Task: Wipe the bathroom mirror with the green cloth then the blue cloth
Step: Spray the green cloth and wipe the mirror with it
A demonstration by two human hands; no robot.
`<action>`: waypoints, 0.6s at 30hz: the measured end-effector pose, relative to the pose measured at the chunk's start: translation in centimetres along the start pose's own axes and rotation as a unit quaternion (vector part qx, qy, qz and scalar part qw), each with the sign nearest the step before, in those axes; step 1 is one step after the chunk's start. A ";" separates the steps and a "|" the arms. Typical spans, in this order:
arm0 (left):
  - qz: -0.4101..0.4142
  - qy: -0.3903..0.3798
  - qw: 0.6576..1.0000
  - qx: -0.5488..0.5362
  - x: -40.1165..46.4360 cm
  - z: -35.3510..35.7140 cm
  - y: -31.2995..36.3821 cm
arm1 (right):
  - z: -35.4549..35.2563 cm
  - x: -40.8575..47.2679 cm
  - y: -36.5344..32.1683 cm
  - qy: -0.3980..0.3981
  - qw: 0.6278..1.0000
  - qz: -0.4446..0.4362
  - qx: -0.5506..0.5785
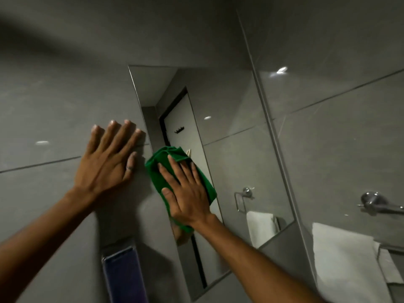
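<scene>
The bathroom mirror [229,127] hangs on the grey tiled wall and looks tilted in the head view. My right hand [185,191] lies flat on the green cloth [157,171] and presses it against the mirror's left part, fingers spread. My left hand [109,158] rests flat and empty on the wall tile just left of the mirror's edge, fingers apart. A blue cloth [122,278] hangs from a metal bar on the wall below my left hand.
A white towel [341,263] hangs on a rail at the lower right under a chrome wall fitting [373,202]. The mirror reflects a door with hooks, a chrome ring holder and a white towel. A grey tiled side wall stands to the right.
</scene>
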State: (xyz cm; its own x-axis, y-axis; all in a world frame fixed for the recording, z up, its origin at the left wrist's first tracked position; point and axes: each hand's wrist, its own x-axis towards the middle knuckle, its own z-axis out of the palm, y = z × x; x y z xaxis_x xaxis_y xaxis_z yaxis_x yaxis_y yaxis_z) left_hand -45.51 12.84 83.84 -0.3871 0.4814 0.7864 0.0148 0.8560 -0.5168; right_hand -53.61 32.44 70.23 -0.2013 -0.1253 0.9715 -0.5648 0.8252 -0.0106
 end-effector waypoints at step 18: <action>-0.008 0.023 1.000 0.007 4.8 -1.4 -0.9 | -7.1 4.9 26.8 0.122 0.930 0.344 0.047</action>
State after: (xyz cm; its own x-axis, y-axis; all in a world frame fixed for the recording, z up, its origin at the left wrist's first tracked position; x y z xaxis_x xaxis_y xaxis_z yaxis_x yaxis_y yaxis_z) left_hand -46.07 14.63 88.51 -0.3445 0.4769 0.8086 -0.0036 0.8607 -0.5091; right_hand -64.09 57.85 76.38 -0.3592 0.5525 0.7521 -0.4388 0.6113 -0.6586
